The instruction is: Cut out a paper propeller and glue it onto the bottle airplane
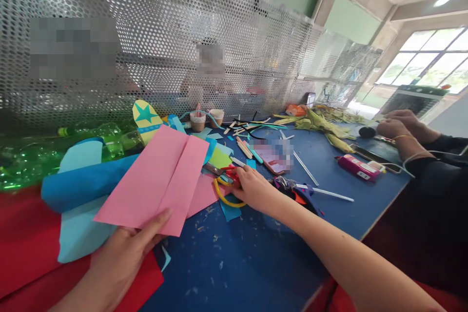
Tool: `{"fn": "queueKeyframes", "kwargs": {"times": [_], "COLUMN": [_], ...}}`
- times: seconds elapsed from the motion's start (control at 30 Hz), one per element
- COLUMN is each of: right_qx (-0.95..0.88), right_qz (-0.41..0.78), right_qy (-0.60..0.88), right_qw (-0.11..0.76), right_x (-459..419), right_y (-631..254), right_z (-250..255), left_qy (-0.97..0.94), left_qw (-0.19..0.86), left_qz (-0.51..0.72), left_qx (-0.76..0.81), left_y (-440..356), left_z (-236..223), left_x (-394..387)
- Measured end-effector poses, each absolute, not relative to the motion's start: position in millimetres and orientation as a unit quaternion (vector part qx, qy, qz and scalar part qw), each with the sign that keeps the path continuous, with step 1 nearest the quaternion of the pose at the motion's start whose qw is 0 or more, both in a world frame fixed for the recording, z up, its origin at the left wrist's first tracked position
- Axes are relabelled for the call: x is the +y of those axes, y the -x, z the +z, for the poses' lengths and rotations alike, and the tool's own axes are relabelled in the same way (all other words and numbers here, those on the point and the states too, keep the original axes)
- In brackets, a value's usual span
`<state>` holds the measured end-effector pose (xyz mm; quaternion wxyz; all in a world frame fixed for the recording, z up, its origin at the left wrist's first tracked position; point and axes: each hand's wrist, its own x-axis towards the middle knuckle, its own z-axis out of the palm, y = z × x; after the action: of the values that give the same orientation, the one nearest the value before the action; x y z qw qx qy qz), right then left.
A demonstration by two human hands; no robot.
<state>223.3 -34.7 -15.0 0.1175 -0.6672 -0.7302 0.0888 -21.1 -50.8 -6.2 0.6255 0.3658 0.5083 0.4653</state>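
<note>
My left hand (127,248) pinches a folded sheet of pink paper (153,180) between thumb and fingers, its crease running lengthwise. Over the table, my right hand (252,185) has its fingers closed at the red handle of a pair of scissors (215,170); the fingertips are partly hidden. A yellow loop (227,201) curves under those fingers. Below the scissors lies another pink paper piece (204,195), beside a blue scrap (231,212). Behind the folded sheet stands a yellow cutout with a teal star (144,113).
Green plastic bottles (113,134), rolled blue sheets (91,180) and red sheets (25,239) crowd the left. Farther back are paper cups (198,121), wooden sticks (244,148), a phone (270,158) and corn husks (321,126). Another person's hands (398,129) are at right, near a magenta object (358,167).
</note>
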Motion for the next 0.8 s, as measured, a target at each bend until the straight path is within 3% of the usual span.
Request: {"fn": "queueKeyframes", "kwargs": {"times": [0.3,0.5,0.6,0.7,0.8], "right_qx": [-0.638,-0.53,-0.47,-0.418,-0.456], "right_qz": [0.374,0.617,0.707,0.789,0.777], "right_qy": [0.61,0.4,0.32,0.264,0.239], "right_qw": [0.285,0.421,0.42,0.365,0.361], "right_x": [-45.8,-57.4,-67.0,-75.8,-84.1], "right_y": [-227.5,-192.9,-173.4,-164.8,-166.8], "right_z": [4.8,-7.9,-20.7,-26.4,-26.6], "left_qy": [-0.291,-0.277,-0.263,-0.233,-0.221], "left_qw": [0.613,0.595,0.587,0.595,0.591], "left_qz": [0.522,0.619,0.658,0.672,0.685], "left_qx": [0.517,0.432,0.393,0.374,0.366], "left_y": [21.9,16.0,3.7,-10.3,-19.5], "left_z": [16.8,46.9,60.4,68.2,70.4], "left_x": [-36.9,-16.7,-9.0,-5.8,-4.3]}}
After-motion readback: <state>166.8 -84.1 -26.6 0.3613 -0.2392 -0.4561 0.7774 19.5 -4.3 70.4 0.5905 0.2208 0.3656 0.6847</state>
